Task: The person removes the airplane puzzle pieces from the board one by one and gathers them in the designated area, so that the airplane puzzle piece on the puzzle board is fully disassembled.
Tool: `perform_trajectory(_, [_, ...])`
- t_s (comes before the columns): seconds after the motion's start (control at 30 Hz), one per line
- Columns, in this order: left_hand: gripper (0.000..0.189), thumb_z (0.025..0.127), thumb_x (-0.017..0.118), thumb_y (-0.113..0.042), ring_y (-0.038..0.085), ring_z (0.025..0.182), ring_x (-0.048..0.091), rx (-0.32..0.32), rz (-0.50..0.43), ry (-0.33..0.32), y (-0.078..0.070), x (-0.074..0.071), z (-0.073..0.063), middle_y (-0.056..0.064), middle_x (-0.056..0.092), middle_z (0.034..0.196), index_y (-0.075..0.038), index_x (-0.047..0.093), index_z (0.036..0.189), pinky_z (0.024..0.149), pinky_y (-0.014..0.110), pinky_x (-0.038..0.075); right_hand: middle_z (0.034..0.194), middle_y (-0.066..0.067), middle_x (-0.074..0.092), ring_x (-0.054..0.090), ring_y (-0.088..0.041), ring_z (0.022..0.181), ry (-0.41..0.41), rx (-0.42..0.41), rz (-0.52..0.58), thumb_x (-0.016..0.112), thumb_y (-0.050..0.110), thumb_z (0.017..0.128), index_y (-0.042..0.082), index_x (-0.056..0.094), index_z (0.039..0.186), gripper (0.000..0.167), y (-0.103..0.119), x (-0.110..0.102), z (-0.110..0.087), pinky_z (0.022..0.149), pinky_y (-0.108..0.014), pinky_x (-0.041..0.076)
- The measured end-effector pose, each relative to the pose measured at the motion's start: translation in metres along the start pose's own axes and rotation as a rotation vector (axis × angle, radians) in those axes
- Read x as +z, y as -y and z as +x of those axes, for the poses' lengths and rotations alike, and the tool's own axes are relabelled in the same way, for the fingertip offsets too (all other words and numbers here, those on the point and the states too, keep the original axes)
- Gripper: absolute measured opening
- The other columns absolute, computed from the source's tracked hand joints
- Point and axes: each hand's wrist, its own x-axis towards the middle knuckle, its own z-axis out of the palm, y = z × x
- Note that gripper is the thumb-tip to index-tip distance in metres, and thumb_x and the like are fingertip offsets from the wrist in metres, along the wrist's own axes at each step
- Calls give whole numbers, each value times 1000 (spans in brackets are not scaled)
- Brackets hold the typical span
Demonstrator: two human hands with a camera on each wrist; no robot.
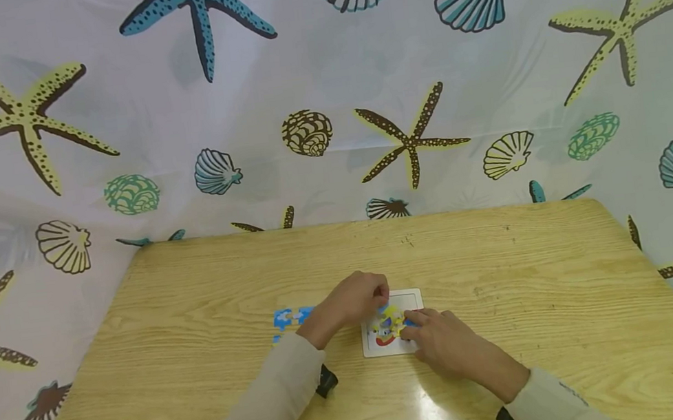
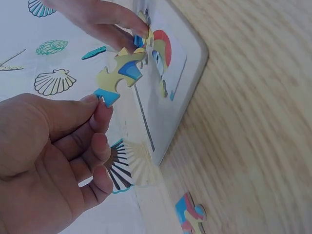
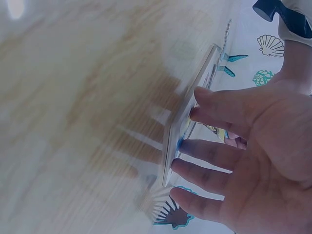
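My left hand pinches a yellow-and-blue jigsaw piece between thumb and forefinger, as the left wrist view shows; its other fingers are bent loosely. The piece is tilted above a white puzzle board. Part of a picture with a red patch and yellow pieces is laid on that board. From the right side, my right hand rests its fingertips on the board and the pieces there. In the right wrist view its fingers are fairly straight and spread, and they partly hide the board's right side.
Loose blue jigsaw pieces lie on the wooden table left of the board, partly hidden by my left arm. One multicoloured piece shows near the board in the left wrist view. A shell-and-starfish curtain hangs behind the table.
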Motion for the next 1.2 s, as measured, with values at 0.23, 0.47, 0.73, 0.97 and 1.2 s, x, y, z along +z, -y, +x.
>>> perform_trajectory(0.23, [8,94,59,-16,12,75,51,16,-25,-18,7,-8,-8,-2,61,87,-15,61,87,71,28,44,136,-10,54,53,-31,121,10,11,15,70,27,85,17,64,116,33,0,0,1,85,-48,51])
perform_trajectory(0.47, [8,94,58,-11,12,74,52,57,-60,-37,20,-20,-22,0,62,86,-11,61,87,70,28,45,136,-9,53,53,-30,122,25,14,-1,69,29,86,18,63,117,33,1,1,1,85,-47,51])
perform_trajectory(0.73, [9,94,56,-10,10,71,52,40,-85,-19,43,-29,-35,0,62,84,-10,61,87,69,26,45,136,-10,53,52,-31,123,27,11,26,66,25,88,17,63,118,31,1,1,1,85,-49,50])
perform_trajectory(0.97, [10,94,56,-8,11,68,50,21,-101,7,53,-32,-43,0,61,80,-7,62,86,66,26,44,137,-10,52,52,-31,122,37,17,39,67,25,88,16,62,117,31,2,-2,1,82,-48,52])
perform_trajectory(1.2, [10,93,58,-9,11,69,48,8,-134,25,69,-31,-54,-2,60,80,-9,61,84,64,26,43,138,-9,51,51,-30,123,54,29,24,66,26,88,16,62,118,31,4,-4,1,82,-47,52])
